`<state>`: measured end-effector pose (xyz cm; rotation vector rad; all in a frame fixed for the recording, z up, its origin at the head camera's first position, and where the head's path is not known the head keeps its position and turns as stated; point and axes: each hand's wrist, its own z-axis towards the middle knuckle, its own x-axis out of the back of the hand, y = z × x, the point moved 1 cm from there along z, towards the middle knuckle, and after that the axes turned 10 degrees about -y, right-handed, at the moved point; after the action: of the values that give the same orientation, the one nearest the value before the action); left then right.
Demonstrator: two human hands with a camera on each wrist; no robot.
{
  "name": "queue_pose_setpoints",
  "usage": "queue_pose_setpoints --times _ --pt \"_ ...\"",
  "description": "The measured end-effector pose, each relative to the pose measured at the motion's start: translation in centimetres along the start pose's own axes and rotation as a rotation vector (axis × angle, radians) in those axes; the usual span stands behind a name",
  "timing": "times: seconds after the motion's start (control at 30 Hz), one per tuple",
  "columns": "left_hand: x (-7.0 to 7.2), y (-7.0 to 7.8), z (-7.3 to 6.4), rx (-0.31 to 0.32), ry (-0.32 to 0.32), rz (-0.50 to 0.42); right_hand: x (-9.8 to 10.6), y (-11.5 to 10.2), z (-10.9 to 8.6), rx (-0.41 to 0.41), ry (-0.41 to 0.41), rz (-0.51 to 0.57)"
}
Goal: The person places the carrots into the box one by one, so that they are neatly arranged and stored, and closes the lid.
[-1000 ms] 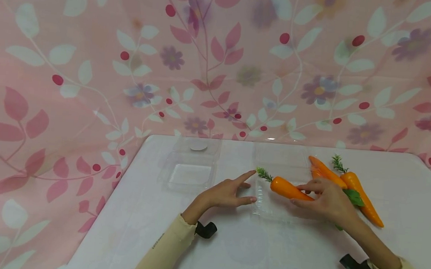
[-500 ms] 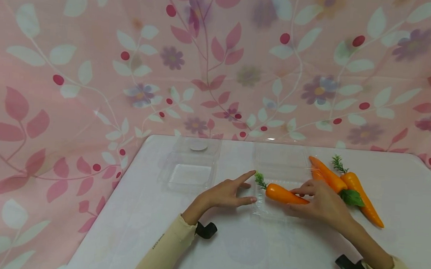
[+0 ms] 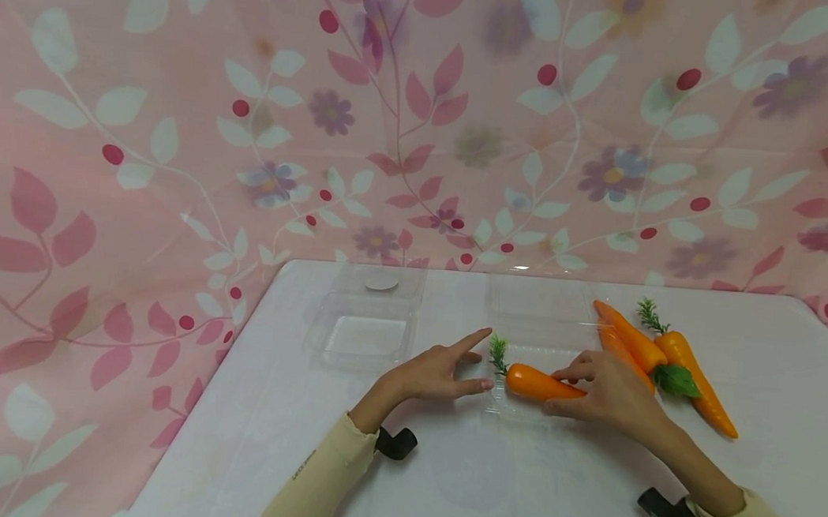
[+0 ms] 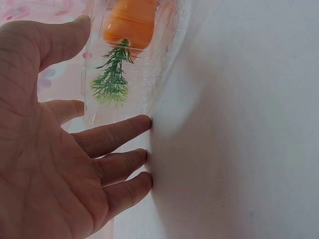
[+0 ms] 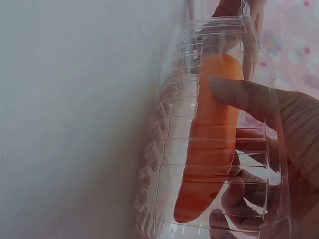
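An orange toy carrot (image 3: pixel 538 382) with a feathery green top lies inside a clear plastic clamshell box (image 3: pixel 539 302), whose lid stands raised at the back. Between thumb and fingers my right hand (image 3: pixel 615 393) pinches the carrot's narrow end, reaching in over the box's right side. In the right wrist view the carrot (image 5: pixel 214 124) shows through the ribbed clear wall. My left hand (image 3: pixel 435 373) has its fingers spread at the box's left edge, thumb and index close to the rim. The leafy top (image 4: pixel 112 79) sits near those fingers in the left wrist view.
A smaller clear box (image 3: pixel 369 297), lid up with a pale round label (image 3: pixel 381 283), stands to the left. Right of my right hand lie more toy carrots (image 3: pixel 694 378) and a green leaf (image 3: pixel 675 380). A pink floral cloth (image 3: pixel 422 132) hangs behind the white table (image 3: pixel 268 439).
My right hand has moved the carrot left and lower into the box; its leafy top now points more upward. The left hand has stayed in place.
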<state>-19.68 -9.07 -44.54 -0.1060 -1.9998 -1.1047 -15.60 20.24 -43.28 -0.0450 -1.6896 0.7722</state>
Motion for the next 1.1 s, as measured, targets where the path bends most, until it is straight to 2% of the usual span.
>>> queue_pose_setpoints --times 0.67,0.87,1.1 --pt "0.0 0.0 0.1 -0.005 0.001 0.021 -0.2 0.1 0.2 0.013 -0.065 0.012" --pt "0.0 0.0 0.2 -0.007 0.004 0.018 0.2 -0.2 -0.1 0.008 -0.068 0.047" --pt "0.0 0.0 0.1 0.000 -0.001 0.006 0.9 -0.4 -0.6 -0.016 -0.029 0.058"
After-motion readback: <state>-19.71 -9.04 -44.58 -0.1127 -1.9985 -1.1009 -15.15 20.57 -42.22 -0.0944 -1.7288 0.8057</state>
